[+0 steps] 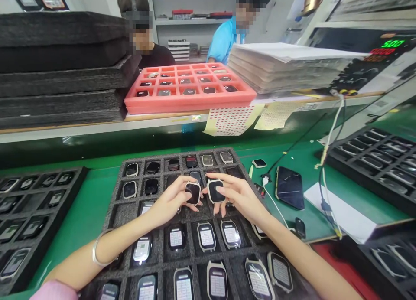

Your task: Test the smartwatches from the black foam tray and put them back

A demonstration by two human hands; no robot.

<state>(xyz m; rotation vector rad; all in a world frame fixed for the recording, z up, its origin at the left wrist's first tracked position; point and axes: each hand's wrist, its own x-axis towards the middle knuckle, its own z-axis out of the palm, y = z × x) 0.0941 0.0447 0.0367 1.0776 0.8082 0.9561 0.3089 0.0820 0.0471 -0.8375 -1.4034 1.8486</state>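
My left hand (177,194) is closed on a smartwatch body without a strap, its screen dark (193,193). Beside it, my right hand (238,194) grips a second strapless smartwatch with a pale frame (216,191), thumb on the screen. The two watches are held close together, faces up. Both hands hover over a dark grey foam tray (160,259) divided into compartments. Many of its compartments hold watch bodies; the nearer rows show lit white screens, such as one watch (206,236), and the far rows are mostly dark. My forearms cover part of the tray.
More foam trays of watches stand left (73,191) and right (344,161). A phone (290,187), cables and a loose watch (259,163) lie on the green mat. On the shelf are a red foam tray (191,101), black foam stacks (61,79) and a power supply (364,61). Two people are beyond.
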